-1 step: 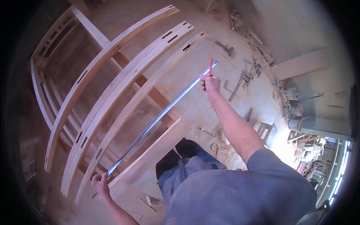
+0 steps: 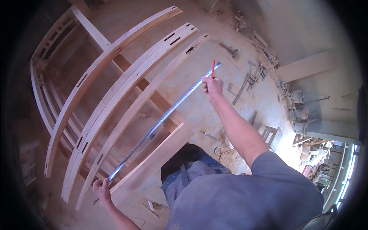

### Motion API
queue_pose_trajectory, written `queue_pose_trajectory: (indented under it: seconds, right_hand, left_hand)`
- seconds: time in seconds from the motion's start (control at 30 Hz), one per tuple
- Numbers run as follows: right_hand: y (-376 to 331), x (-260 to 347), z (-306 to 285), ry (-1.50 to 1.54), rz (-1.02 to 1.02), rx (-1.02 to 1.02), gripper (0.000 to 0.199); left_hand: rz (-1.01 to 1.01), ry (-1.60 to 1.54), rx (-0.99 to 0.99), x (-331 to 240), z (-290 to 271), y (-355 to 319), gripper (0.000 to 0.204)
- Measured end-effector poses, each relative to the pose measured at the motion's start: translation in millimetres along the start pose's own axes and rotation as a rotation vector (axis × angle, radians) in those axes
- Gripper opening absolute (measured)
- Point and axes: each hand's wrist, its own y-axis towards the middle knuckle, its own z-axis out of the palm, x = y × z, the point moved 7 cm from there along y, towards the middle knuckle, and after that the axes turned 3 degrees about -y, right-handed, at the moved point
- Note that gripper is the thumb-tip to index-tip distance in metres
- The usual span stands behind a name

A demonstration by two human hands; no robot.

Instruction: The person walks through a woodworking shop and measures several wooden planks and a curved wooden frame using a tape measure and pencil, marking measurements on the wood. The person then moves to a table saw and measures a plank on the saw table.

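Note:
A tape measure's white blade [image 2: 158, 124] is pulled out on a slant, running from the lower left to the upper right. Its lower end is pinched in my left hand [image 2: 102, 189], whose fingers are closed; whether the case sits there cannot be made out. My right hand [image 2: 213, 86] is closed around the blade near its far end, with a short length sticking out beyond the fingers. That same hand also grips a red pencil [image 2: 214, 68], which points upward. Below the blade lies a wide pale board [image 2: 153, 161], close to my legs.
Left of the blade, several long curved wooden beams [image 2: 126, 78] with dark mortise slots rest across timbers. On the floor to the right lie a hammer [image 2: 229, 50], clamps [image 2: 249, 78] and a small wooden stool [image 2: 271, 134]. Buckets [image 2: 301, 113] and scrap wood line the wall.
My right hand, with the pencil and the blade's far end, has shifted slightly left. My left hand stays almost in place, and both grips are unchanged.

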Motion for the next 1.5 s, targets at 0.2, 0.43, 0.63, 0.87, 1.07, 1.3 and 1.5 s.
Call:
queue_pose_trajectory:
  seconds: [0.2,0.43,0.63,0.87,1.07,1.3,1.5]
  right_hand:
    - [37,16,38,0.064,0.001,0.019,0.014]
    - [74,33,92,-0.012,0.029,0.085,0.018]
    - [98,26,117,-0.098,0.076,0.073,0.017]
    - [108,31,118,-0.239,0.146,0.098,0.017]
    - [109,39,119,-0.230,0.186,0.069,0.018]
    - [111,32,119,-0.114,0.186,0.004,0.018]
    - [117,29,119,-0.128,0.144,-0.016,0.018]
  left_hand:
    - [-0.048,-0.070,-0.057,-12,18,22,0.036]
    - [-0.052,-0.046,-0.049,-46,2,41,0.026]
    - [0.002,0.116,-0.124,-58,-14,37,0.031]
    - [-0.125,0.166,-0.153,-82,-21,29,0.034]
    - [-0.109,0.144,-0.189,-87,-20,23,0.031]
    - [-0.159,0.332,-0.140,-100,-24,35,0.042]
    - [-0.142,0.302,-0.119,-104,-23,43,0.042]
